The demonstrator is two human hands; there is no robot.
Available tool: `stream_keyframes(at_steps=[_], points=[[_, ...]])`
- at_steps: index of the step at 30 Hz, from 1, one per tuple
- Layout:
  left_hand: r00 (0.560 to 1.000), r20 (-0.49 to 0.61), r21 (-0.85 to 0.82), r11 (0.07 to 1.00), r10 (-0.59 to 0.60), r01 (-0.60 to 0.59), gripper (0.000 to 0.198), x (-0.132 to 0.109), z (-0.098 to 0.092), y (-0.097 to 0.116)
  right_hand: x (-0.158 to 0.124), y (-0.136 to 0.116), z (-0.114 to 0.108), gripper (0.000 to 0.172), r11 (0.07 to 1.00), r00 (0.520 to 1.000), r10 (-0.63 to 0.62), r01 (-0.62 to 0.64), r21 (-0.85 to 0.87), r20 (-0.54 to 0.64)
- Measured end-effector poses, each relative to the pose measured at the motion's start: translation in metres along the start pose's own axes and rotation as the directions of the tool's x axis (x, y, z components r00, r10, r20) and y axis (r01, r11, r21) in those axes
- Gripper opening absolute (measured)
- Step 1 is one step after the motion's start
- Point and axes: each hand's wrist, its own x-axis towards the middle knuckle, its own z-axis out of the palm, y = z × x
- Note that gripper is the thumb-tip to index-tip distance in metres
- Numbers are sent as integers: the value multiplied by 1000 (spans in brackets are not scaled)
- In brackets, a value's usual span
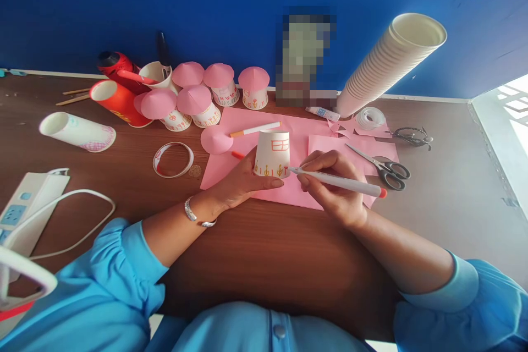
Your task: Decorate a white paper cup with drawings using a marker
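My left hand (pixel 243 179) is closed around a white paper cup (pixel 266 148) held upside down above the table. The cup carries a red window drawing and a row of yellow and red flowers near its rim. In my right hand (pixel 336 187) is a white marker (pixel 342 180) with a red end, its tip at the flowers on the cup's right side. Just behind the cup lie a pink paper cone (pixel 216 139) and an orange-capped marker (pixel 256 129), both on pink paper (pixel 231 170).
Several decorated cups with pink cone roofs (pixel 193 100) stand at the back left. Scissors (pixel 381 165), clear tape (pixel 370 118), glasses (pixel 412 136) and a tall cup stack (pixel 383 66) are on the right. A tape roll (pixel 173 159) and power strip (pixel 31 203) lie left.
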Motion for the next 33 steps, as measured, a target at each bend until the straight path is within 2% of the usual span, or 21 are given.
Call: stream_keyframes(at_steps=[10, 17, 33], points=[[1000, -3, 7, 1000, 16, -16, 58, 2, -5, -8, -2, 2, -1, 14, 998, 998, -52, 54, -35, 38], [1000, 0, 13, 1000, 17, -17, 55, 1, -5, -8, 0, 2, -2, 13, 998, 1000, -10, 10, -55, 14], [999, 29, 22, 999, 26, -27, 52, 2, -4, -6, 0, 2, -2, 12, 1000, 1000, -2, 2, -22, 30]])
